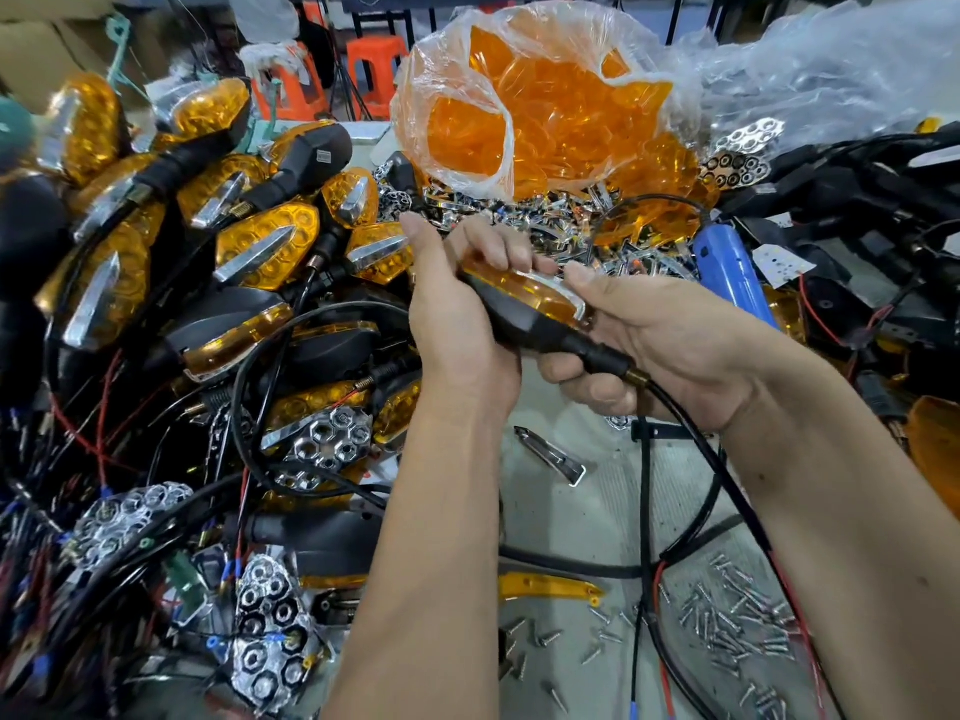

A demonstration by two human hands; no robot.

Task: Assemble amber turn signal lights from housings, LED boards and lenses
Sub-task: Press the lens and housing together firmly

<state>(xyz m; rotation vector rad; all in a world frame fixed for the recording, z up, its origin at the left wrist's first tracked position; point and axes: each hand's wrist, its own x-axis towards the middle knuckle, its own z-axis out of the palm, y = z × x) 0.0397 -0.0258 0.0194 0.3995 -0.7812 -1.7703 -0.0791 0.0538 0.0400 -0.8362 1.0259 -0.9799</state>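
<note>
A turn signal light with a black housing, an amber lens on top and a black stalk is held between both hands at the centre of the view. My left hand grips its left end, fingers curled over the lens. My right hand cradles the stalk side, thumb pressing on the lens edge. A black cable with a red wire runs from the stalk down to the lower right.
Several finished amber lights are piled at left. A clear bag of amber lenses stands behind. Chrome reflectors lie lower left, loose screws lower right, a blue screwdriver to the right, black housings at far right.
</note>
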